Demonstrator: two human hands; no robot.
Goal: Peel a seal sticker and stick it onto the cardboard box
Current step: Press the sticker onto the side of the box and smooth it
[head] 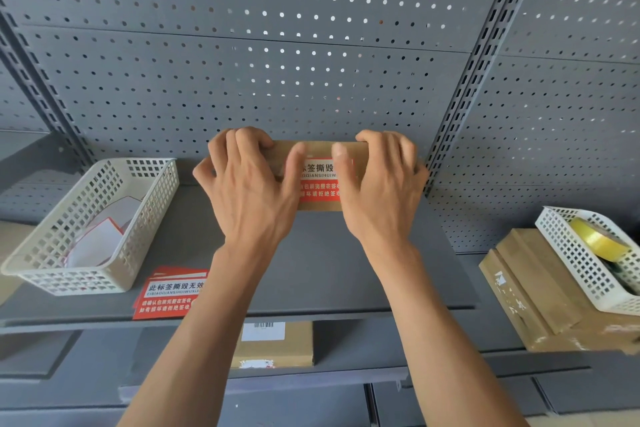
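A small brown cardboard box (320, 148) lies on the grey shelf against the pegboard. A red and white seal sticker (320, 180) with Chinese print lies on its top. My left hand (247, 184) grips the box's left end, fingers curled over the far edge, thumb pressing the sticker's left side. My right hand (379, 184) grips the right end the same way, its thumb on the sticker's right side. Much of the box is hidden under both hands. A stack of seal sticker sheets (171, 291) lies at the shelf's front left.
A white mesh basket (145, 218) with peeled backing papers stands at the left. At the right, another white basket (568, 256) holding a yellow tape roll (597, 239) rests on flat cardboard boxes (530, 284). A labelled box (273, 345) sits on the lower shelf.
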